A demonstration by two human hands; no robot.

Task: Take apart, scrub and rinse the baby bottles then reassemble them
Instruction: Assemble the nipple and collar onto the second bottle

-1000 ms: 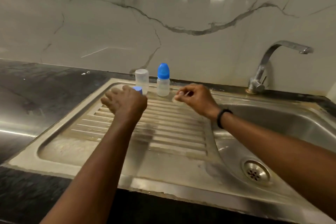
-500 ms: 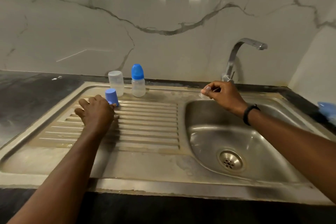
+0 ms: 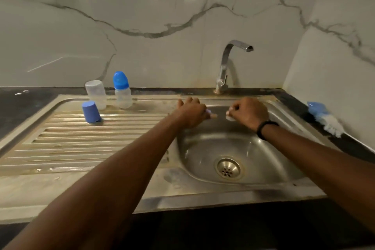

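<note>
On the drainboard's far side stand an upturned clear bottle body (image 3: 95, 93) and a capped bottle with a blue top (image 3: 122, 91). A loose blue cap (image 3: 91, 111) sits in front of them, tilted. My right hand (image 3: 248, 112) hovers over the basin's far rim and pinches a small pale piece, apparently a nipple (image 3: 230, 117). My left hand (image 3: 191, 112) is level with it, a short gap away, fingers curled. A small bluish bit shows at its fingertips; whether it holds something is unclear.
The steel sink (image 3: 203, 195) has a ribbed drainboard on the left and a basin with a drain (image 3: 228, 167) on the right. The tap (image 3: 225, 67) stands behind the basin, not running. A blue-and-white bottle brush (image 3: 322, 116) lies on the dark counter at right.
My left hand let go of the blue cap on the drainboard and moved right to the basin. My right hand carried the pale piece over the basin. The view shifted right.
</note>
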